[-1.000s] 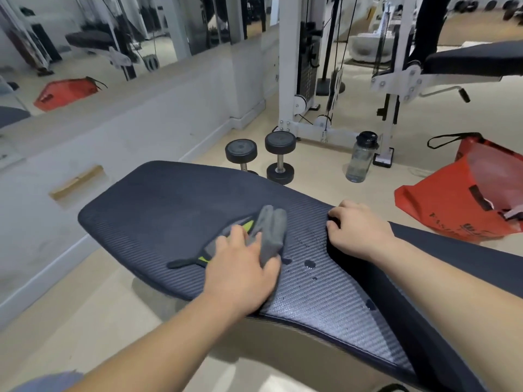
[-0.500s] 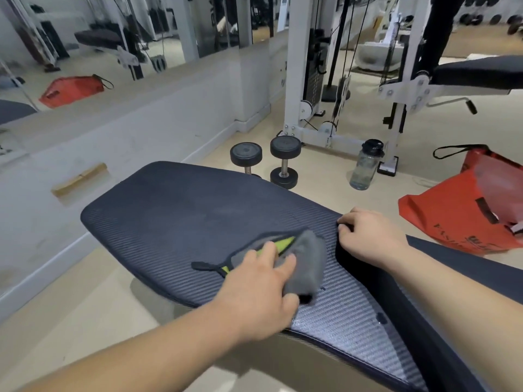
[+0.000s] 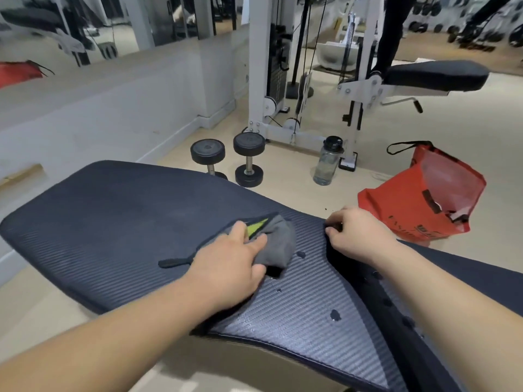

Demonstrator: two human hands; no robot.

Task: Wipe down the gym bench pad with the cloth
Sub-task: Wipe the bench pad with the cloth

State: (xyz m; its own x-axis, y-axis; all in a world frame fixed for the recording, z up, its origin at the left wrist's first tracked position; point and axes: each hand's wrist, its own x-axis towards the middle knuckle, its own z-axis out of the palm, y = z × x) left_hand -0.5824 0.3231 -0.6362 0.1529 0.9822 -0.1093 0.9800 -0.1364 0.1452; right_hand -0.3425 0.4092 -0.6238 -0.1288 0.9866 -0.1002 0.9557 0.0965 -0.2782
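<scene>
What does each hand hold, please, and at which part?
The left hand grips the grey cloth at its near edge, bunched on the bench pad. The right hand grips the pad's edge at the gap.

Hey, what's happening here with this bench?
A person is wiping a gym bench. Their left hand holds a bunched grey cloth pressed against the dark bench pad, while the right hand grips the pad's edge at the gap beside it. A few water droplets sit on the pad near the cloth, not yet wiped.
</scene>
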